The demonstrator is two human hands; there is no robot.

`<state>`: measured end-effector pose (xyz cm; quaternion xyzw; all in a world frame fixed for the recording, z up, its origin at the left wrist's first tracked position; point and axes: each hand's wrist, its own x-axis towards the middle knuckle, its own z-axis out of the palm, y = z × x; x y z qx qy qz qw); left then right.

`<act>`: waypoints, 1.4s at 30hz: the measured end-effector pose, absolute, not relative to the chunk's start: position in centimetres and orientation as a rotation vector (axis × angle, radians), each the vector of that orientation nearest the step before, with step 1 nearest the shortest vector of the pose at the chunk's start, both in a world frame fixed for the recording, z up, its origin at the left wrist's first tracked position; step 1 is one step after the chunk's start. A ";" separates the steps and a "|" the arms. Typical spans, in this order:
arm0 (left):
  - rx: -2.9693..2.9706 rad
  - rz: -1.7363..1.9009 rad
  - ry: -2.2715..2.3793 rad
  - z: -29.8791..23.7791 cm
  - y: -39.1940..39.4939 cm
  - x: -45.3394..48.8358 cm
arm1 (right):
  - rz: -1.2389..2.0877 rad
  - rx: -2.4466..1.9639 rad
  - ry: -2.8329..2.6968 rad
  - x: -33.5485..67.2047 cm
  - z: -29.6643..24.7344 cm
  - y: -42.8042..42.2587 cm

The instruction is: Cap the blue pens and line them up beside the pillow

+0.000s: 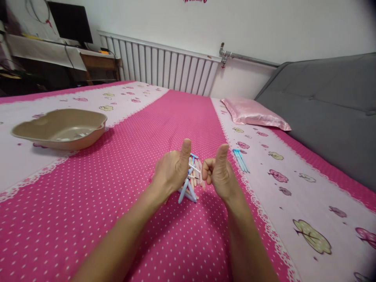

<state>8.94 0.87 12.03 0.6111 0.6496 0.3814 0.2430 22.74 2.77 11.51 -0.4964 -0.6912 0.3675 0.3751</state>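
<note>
Pink bed (176,121) stretches ahead between basin (75,144) and pillow (252,111). Pens (192,191) lie between your left hand (170,172), thumb up, grip hidden, cannot tell, and right hand (221,172), thumb up, grip curled together.

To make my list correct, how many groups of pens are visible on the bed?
2: a mixed pile between the left hand and right hand, and a blue group farther right; the left hand may hide more.

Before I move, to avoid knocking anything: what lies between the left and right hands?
In the head view, a loose pile of pastel pens, partly hidden by the left hand, lies between it and the right hand.
</note>
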 end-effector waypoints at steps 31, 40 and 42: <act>1.927 0.116 2.166 8.4 4.2 3.4 | 0.430 -1.648 -2.216 22.8 6.3 6.7; 1.933 0.148 2.145 7.6 4.5 3.3 | 0.425 -1.428 -2.039 23.1 1.4 11.0; 1.939 0.151 2.137 7.5 4.5 3.2 | 0.452 -1.362 -2.064 23.0 0.3 11.9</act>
